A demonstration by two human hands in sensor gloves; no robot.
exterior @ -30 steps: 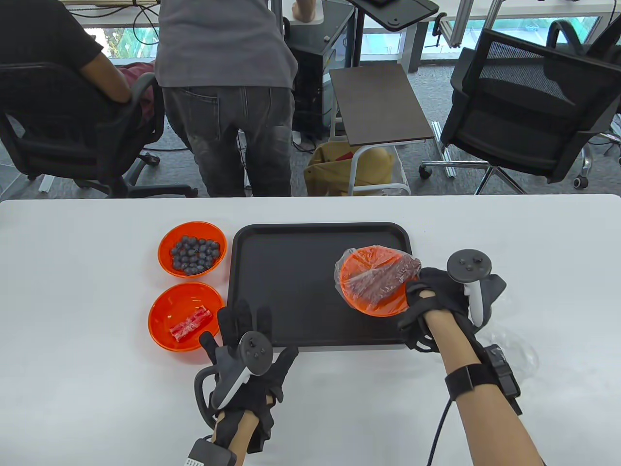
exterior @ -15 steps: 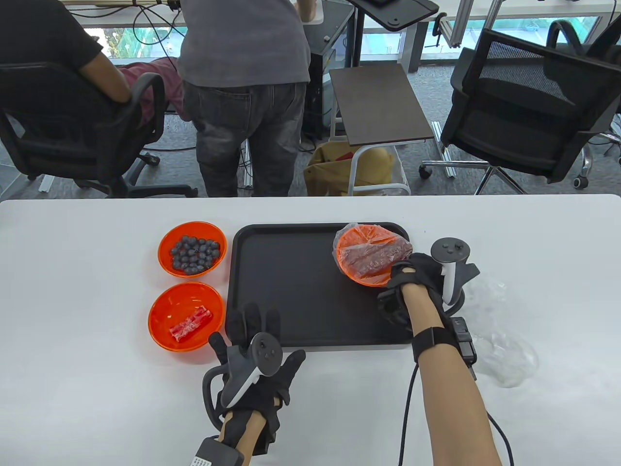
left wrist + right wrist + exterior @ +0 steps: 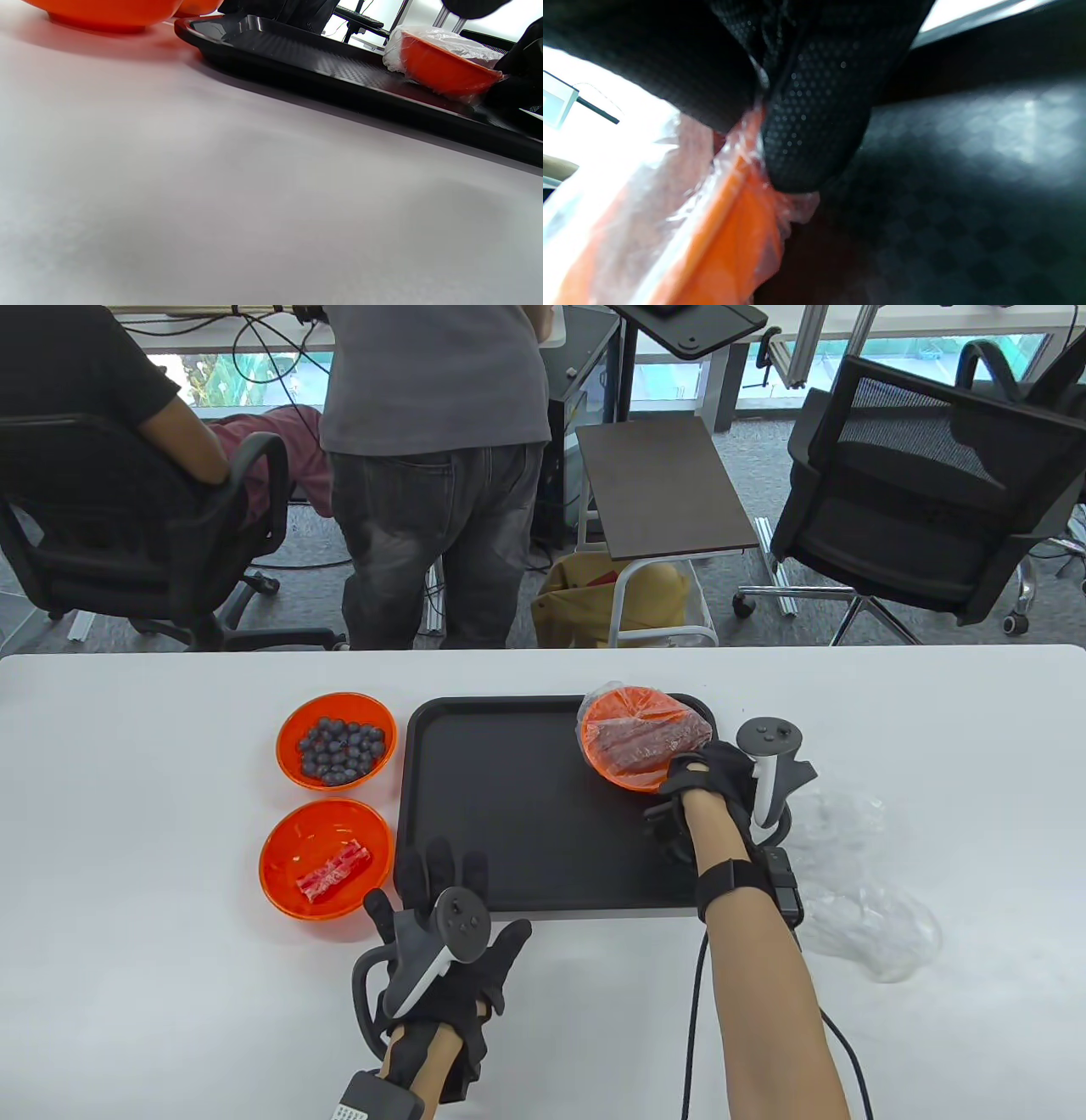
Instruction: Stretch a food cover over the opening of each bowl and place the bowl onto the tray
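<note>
White and wide, the surface [image 3: 127,984] fills the near part of the table view, and nearest to the person the left hand [image 3: 445,933] rests flat on it at about 6 o'clock of the black tray [image 3: 509,814], its grip released with the fingers spread and nothing in it; I judge it waits there for the next bowl. A little farther, at 9 o'clock of the tray, stands the open bowl with red pieces [image 3: 327,858], and beyond it, toward 10 o'clock, the open bowl of blueberries [image 3: 337,740]; both have no cover yet, so they stay off the tray. At 3 to 4 o'clock of the tray, a heap of clear food covers [image 3: 865,891] lies on the surface, close to the right arm, probably so that it is easy to take one. Farther in, the right hand [image 3: 708,785] grasps the near rim of the covered bowl [image 3: 640,736]; in the right wrist view a finger and the thumb pinch the rim through the plastic film. This bowl is at 1 o'clock on the tray, and in the left wrist view its near side seems a little raised, so it may not be fully set down. Behind the surface are office chairs and two people.
</note>
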